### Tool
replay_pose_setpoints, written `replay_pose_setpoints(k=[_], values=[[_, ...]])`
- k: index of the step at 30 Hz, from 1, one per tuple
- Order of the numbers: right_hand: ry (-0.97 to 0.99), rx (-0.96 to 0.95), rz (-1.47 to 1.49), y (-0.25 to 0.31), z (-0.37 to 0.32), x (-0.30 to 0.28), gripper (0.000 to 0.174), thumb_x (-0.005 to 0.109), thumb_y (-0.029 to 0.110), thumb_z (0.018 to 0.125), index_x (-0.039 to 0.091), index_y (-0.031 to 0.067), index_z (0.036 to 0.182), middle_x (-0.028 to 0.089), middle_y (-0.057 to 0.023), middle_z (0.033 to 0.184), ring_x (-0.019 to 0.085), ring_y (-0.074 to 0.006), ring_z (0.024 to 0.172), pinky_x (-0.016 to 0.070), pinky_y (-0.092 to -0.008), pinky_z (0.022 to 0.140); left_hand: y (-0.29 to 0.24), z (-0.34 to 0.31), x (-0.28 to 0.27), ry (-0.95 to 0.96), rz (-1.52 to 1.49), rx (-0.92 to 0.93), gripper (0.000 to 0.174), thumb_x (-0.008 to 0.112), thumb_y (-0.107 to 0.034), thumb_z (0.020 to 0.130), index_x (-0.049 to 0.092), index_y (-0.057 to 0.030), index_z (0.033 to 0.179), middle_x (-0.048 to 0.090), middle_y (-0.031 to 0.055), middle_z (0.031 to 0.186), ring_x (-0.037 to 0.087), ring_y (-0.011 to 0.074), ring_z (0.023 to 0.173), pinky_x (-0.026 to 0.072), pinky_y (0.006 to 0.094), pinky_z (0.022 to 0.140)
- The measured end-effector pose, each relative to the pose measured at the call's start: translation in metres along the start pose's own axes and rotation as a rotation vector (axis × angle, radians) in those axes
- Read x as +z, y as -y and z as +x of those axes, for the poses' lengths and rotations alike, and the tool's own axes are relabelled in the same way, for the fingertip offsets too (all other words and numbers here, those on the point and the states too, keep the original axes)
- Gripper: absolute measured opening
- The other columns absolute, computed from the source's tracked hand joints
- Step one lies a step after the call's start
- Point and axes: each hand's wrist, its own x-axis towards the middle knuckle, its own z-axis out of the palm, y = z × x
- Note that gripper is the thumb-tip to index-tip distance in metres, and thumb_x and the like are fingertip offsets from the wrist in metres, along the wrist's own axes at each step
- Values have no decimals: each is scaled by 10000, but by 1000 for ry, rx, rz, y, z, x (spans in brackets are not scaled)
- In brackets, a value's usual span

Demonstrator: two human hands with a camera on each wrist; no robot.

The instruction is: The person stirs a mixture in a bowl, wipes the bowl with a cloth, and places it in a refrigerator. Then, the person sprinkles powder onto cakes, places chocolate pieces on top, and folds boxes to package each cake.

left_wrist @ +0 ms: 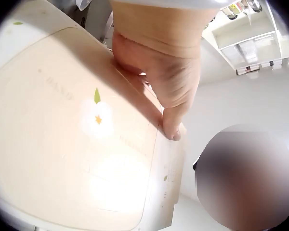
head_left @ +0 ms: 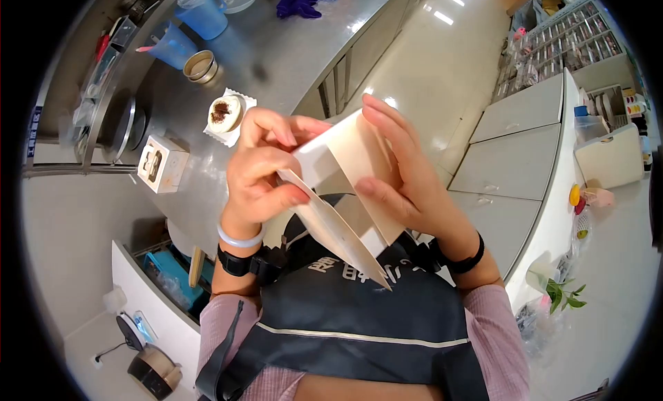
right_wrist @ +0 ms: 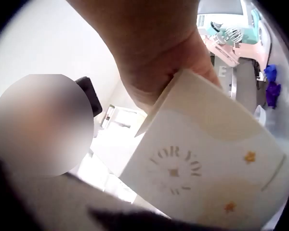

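In the head view a cream cardboard cake box (head_left: pixel 324 225), partly folded up, is held in front of the apron with its flaps standing open. My left hand (head_left: pixel 259 169) pinches one panel, thumb on its face and fingers bent behind the edge. On the other side my right hand (head_left: pixel 411 183) grips the box wall, thumb on the tan panel and fingers along its edge. The left wrist view shows a panel with a printed white flower (left_wrist: pixel 98 119). "FOR YOU" lettering (right_wrist: pixel 173 171) marks the box side in the right wrist view.
On the steel counter (head_left: pixel 276 62) stand a small white cake (head_left: pixel 224 114) with brown topping on a white board, a windowed box (head_left: pixel 162 165), a round metal ring (head_left: pixel 200 67) and blue jugs (head_left: pixel 204 17). Purple gloves (head_left: pixel 298 4) lie farther off. White cabinets (head_left: pixel 514 156) line the right.
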Motion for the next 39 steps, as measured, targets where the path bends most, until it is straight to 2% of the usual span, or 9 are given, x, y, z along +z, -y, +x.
replay_pose_setpoints(k=[7, 10, 12, 15, 18, 27, 33, 37, 39], values=[[59, 30, 67, 4, 11, 13, 452, 655, 170, 835, 404, 32, 1185, 420, -184, 1238, 484, -306, 1093, 420, -353, 875, -17, -5, 9, -11, 100, 71, 346, 772, -256, 696, 536, -7, 656, 312, 70, 945, 589, 418, 969, 499, 490, 829], [65, 56, 158, 7, 11, 14, 420, 659, 130, 824, 386, 42, 1132, 434, -159, 1194, 509, -254, 1017, 436, -342, 834, -20, -9, 11, -35, 109, 63, 362, 773, -271, 691, 530, -8, 637, 310, 69, 942, 594, 411, 967, 511, 475, 821], [132, 119, 216, 11, 11, 11, 336, 604, 3, 826, 380, 68, 1067, 427, -124, 1250, 452, -145, 1082, 403, -263, 881, -20, -11, 11, -51, 72, 32, 372, 773, -282, 687, 526, -11, 619, 306, 66, 938, 597, 406, 970, 521, 452, 817], [128, 162, 265, 12, 11, 11, 342, 628, 69, 820, 361, 57, 1033, 441, -133, 1178, 508, -190, 966, 448, -312, 792, -21, -13, 11, -39, 87, 20, 367, 777, -273, 683, 529, -13, 609, 304, 65, 934, 599, 404, 970, 524, 437, 825], [133, 164, 255, 9, 9, 11, 345, 624, 57, 814, 351, 54, 1025, 452, -135, 1160, 507, -185, 955, 453, -320, 801, -24, -11, 12, -23, 76, 10, 353, 785, -265, 676, 542, -13, 627, 303, 64, 933, 600, 408, 966, 520, 440, 828], [90, 68, 184, 1, 7, 14, 336, 623, 48, 802, 377, 22, 1029, 478, -146, 1089, 504, -238, 1049, 437, -317, 857, -23, -9, 13, 52, 77, 27, 332, 804, -221, 659, 550, -9, 689, 302, 73, 931, 595, 410, 977, 496, 430, 817], [79, 182, 210, 1, 6, 12, 372, 645, 87, 812, 389, 18, 1071, 486, -138, 1101, 500, -216, 1050, 423, -314, 882, -23, -5, 14, 87, 117, -10, 330, 811, -195, 649, 549, -2, 707, 305, 79, 936, 586, 402, 994, 492, 433, 825], [63, 117, 187, -3, 8, 10, 411, 664, 103, 809, 398, 19, 1111, 485, -119, 1112, 488, -191, 1076, 425, -310, 877, -16, -4, 14, 97, 82, 16, 327, 811, -178, 655, 548, 4, 725, 308, 82, 944, 582, 410, 996, 496, 428, 836], [124, 276, 327, 0, 10, 3, 440, 673, 133, 810, 423, 20, 1154, 511, -102, 1105, 501, -173, 1082, 440, -297, 854, -12, -6, 12, 68, -1, -1, 331, 798, -203, 677, 545, 2, 733, 314, 79, 938, 574, 420, 1007, 490, 430, 855]])
